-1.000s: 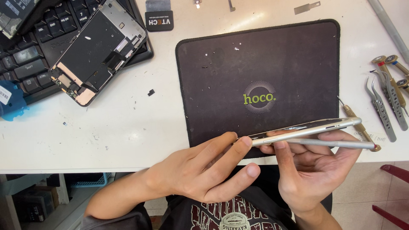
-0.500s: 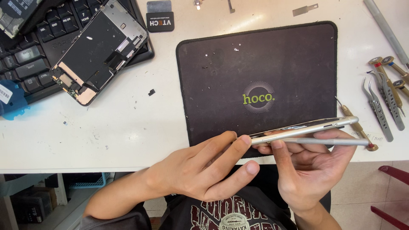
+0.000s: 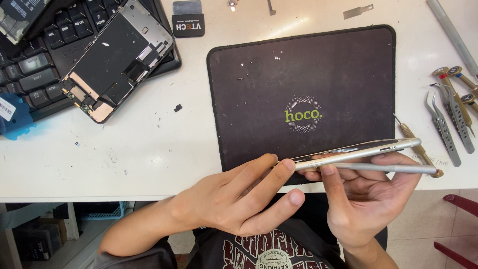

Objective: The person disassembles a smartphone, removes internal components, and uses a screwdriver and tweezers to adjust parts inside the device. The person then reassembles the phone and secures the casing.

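Note:
I hold a slim silver phone body (image 3: 358, 151) edge-on over the front edge of a black work mat (image 3: 298, 69). My left hand (image 3: 234, 199) pinches its left end with the fingertips. Beneath it, my right hand (image 3: 368, 199) cups the phone, thumb pressed on the lower edge. A second thin silver edge (image 3: 393, 168) runs just under the phone, spreading away from it toward the right. I cannot tell whether it is a tool or a part of the phone.
An opened phone screen assembly (image 3: 117, 60) lies on a black keyboard (image 3: 30, 69) at the back left. Tweezers (image 3: 440, 124) and brass-tipped screwdrivers (image 3: 455, 87) lie at the right edge. A small black card (image 3: 188, 22) and loose metal bits sit at the back.
Hands and phone stay nearly still; only the camera view has shifted slightly.

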